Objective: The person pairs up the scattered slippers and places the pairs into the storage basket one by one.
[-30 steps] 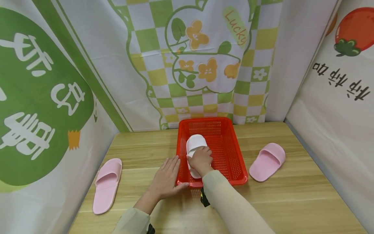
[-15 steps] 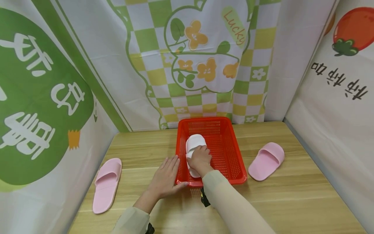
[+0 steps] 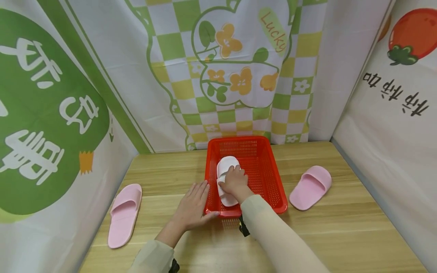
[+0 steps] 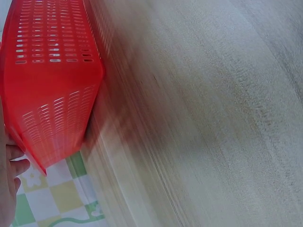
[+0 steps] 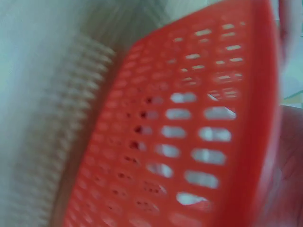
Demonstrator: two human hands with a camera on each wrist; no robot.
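Note:
A white slipper point(image 3: 227, 198) lies in the left part of a red plastic basket point(image 3: 277, 178), its toe end toward the back wall. My right hand point(image 3: 235, 181) is over the slipper's middle, fingers spread loosely at its strap and thumb toward its left edge. Flat and straight-fingered, my left hand point(image 3: 192, 206) rests at the basket's near left corner, thumb along the front rim. In the left wrist view, fingertips of the left hand point(image 4: 10, 175) touch the basket's side point(image 4: 52, 80). The blurred right wrist view shows the basket's perforated wall point(image 5: 184, 127), which hides most of the right hand.
A pink slipper point(image 3: 122, 225) lies at the left of the wooden table point(image 3: 341, 235), and another pink slipper point(image 3: 304, 194) lies to the right of the basket. Printed cloth walls point(image 3: 235, 121) enclose the table at the back and both sides.
My right hand has loosened its grip on the white slipper, its fingers now extending a little upward and apart. The left hand and the pink slippers stay in place.

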